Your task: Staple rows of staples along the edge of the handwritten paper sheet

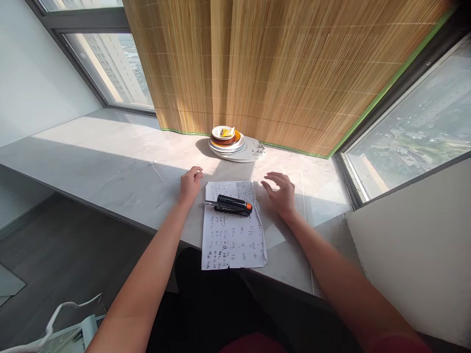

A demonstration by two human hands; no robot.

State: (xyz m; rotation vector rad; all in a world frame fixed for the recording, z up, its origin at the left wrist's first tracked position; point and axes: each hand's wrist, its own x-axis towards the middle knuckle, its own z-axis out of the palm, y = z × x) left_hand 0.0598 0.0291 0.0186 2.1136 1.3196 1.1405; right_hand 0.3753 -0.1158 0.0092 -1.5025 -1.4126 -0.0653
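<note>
A black stapler with an orange end and a metal arm to the left lies across a sheet of paper covered in handwriting. The sheet's near edge overhangs the front of the ledge, and its right side is creased. Left of the paper's top corner, my left hand rests with its fingers curled in and nothing visible in them. My right hand is right of the paper, fingers apart and bent, thumb out, holding nothing. Neither hand touches the stapler or the paper.
Stacked plates and amber dishes with a small yellow packet on top stand at the back of the pale ledge. A bamboo blind hangs behind them. Windows flank it. A white cable is at the lower left.
</note>
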